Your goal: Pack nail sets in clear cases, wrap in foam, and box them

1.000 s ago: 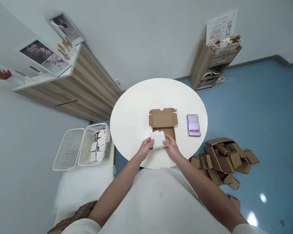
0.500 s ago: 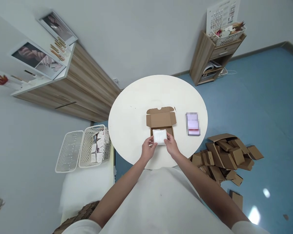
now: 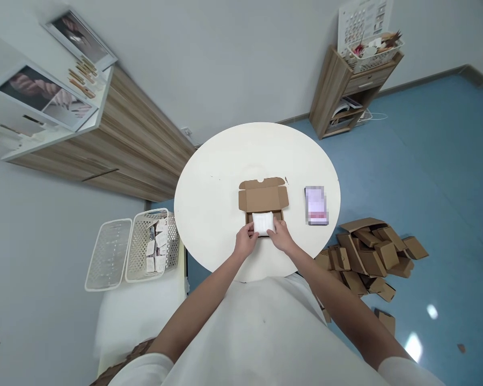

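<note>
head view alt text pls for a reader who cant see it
From above, a person's left hand and right hand hold a white packet in the tray of an open cardboard box on a round white table. A blurred card lies right of the box; brown boxes are heaped on the blue floor.

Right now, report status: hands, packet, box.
Left hand and right hand both grip white packet. Packet at tray of open cardboard box, lid flap back. Nothing blocking.
</note>
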Available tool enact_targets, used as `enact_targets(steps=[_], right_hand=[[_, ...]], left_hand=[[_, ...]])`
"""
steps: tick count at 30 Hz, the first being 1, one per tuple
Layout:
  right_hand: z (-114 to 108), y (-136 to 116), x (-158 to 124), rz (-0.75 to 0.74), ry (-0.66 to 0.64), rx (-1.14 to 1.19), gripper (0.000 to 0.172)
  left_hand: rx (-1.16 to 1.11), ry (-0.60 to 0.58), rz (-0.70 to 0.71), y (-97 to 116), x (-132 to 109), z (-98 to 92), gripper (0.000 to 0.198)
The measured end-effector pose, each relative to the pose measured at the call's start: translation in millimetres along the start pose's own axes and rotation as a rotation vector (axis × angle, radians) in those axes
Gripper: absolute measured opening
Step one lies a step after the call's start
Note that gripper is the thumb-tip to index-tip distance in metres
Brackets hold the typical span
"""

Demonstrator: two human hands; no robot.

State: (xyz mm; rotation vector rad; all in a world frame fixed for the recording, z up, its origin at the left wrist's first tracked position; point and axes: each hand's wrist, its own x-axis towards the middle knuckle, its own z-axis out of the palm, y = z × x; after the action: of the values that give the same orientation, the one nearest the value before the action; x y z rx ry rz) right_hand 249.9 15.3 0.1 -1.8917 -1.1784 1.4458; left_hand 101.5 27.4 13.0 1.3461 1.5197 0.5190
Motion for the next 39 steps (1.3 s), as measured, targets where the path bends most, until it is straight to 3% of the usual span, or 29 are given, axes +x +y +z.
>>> enact_targets(steps=[4,8,11,15,18,22,33,36,39], right_hand=[[3,5,-1,0.018,-0.074,-0.074,0.074],[9,12,-3,-0.028,-0.120,-0.118,0.066],[10,16,-8,-0.090,-0.097,-0.088,0.058],[3,20,-17,-0.173,0.013,-0.011,0.056],[-5,27,-23,-0.127,0.085,-0.010,0.059],[-9,37,-28,-0.057,-0.006,-0.035,0.061],[0,61,-49,-0.056,-0.085,-0.049,0.051],[-5,61,-47,-0.106,-0.007,0.006,0.053],[-21,50,-34,-0.148,0.170,0.109,0.047]], left_hand=[[0.093,-0.049,-0.019,-2,-1,1.7,0.034],[0.242,-0.097,-0.031,-4,-3,5.5,0.033],[0.254,-0.093,0.039,-5,-6,5.7,0.032],[0.214,0.005,0.162,-9,-11,-3.2,0.040],[0.264,0.046,0.122,-15,-13,-13.1,0.049],[0.284,-0.011,0.069,-22,-16,-20.0,0.050],[0.189,0.009,-0.015,-40,-51,-26.7,0.042],[0.159,0.065,-0.007,-44,-49,-30.0,0.046],[0.051,0.110,-0.058,-39,-34,-36.8,0.055]])
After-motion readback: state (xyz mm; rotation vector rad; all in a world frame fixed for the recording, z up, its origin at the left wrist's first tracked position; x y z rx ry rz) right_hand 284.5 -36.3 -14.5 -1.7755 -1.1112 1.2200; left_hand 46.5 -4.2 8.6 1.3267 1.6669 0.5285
